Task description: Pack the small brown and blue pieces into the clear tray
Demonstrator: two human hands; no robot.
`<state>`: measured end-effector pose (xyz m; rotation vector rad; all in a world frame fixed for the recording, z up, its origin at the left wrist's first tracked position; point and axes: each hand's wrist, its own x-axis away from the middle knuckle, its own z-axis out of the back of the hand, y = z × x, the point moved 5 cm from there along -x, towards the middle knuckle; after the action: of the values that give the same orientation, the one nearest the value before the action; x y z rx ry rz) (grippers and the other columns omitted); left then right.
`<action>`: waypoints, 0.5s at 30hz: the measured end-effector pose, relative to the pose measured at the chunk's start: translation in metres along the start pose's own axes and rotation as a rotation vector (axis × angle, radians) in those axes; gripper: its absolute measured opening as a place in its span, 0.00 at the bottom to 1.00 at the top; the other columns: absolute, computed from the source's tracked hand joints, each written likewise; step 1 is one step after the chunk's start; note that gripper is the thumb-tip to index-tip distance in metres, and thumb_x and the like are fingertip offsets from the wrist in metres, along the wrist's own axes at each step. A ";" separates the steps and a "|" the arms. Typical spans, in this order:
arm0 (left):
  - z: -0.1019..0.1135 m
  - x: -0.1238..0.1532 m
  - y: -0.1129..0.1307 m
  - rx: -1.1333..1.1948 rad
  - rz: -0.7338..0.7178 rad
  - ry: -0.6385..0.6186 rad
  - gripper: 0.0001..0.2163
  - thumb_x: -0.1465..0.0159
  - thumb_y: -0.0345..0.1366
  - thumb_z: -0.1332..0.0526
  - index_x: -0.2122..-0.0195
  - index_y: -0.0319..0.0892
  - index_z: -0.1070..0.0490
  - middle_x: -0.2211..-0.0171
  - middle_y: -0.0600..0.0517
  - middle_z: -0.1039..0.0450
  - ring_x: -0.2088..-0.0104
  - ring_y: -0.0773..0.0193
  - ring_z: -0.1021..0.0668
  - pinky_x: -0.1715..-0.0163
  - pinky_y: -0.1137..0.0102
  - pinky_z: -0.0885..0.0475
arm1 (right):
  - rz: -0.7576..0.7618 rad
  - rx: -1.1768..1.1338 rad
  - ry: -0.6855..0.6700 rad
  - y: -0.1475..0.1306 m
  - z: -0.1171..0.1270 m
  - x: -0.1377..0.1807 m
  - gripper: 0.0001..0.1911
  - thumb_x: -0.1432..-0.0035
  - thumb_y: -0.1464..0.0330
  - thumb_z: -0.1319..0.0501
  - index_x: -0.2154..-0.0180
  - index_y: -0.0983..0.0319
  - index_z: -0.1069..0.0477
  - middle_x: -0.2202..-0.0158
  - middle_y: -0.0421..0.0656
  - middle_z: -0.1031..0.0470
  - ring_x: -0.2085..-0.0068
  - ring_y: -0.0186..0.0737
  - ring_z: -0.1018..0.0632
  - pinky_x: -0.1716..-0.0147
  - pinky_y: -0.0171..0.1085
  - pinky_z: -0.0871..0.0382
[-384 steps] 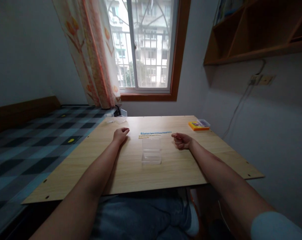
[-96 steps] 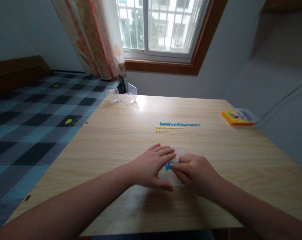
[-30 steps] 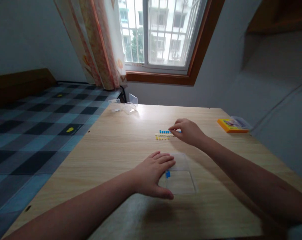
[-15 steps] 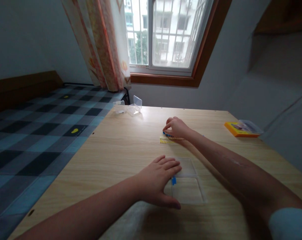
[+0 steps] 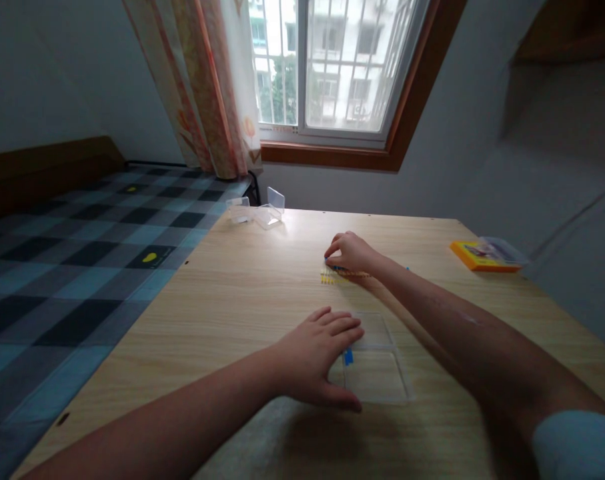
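Observation:
My left hand (image 5: 318,357) rests with fingers spread over the left side of a clear plastic box (image 5: 375,378) lying flat and opened out on the table. Several small blue pieces (image 5: 349,357) show in the box beside my fingers. Farther off, my right hand (image 5: 351,252) pinches a small blue piece (image 5: 327,259) between thumb and fingertips, low over the tabletop. Just under that hand lie rows of small yellow pieces (image 5: 331,277). More blue pieces in the row behind them are partly covered by my fingers.
On the wooden table (image 5: 242,293), two clear open cases (image 5: 269,216) stand at the far left corner. A yellow-orange box (image 5: 485,257) lies near the right edge. A bed with a checked cover (image 5: 102,267) borders the left side; a window is behind the table.
My right hand's fingers have shifted slightly, and a small blue piece now shows at their tips. My left hand stays over the clear box. The view has tilted a little.

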<state>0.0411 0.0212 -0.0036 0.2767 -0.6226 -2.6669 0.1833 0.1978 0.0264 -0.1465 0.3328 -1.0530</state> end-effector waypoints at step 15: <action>0.003 -0.005 0.002 -0.033 -0.015 -0.013 0.45 0.41 0.64 0.34 0.31 0.38 0.37 0.31 0.37 0.37 0.31 0.41 0.35 0.28 0.47 0.50 | 0.139 -0.174 0.017 -0.087 0.046 0.208 0.05 0.38 0.69 0.31 0.60 0.56 0.17 0.61 0.44 0.23 0.57 0.44 0.27 0.56 0.42 0.34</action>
<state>0.0453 0.0223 0.0002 0.2558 -0.5819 -2.6932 0.2209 -0.0278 0.0517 -0.2672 0.4442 -0.8873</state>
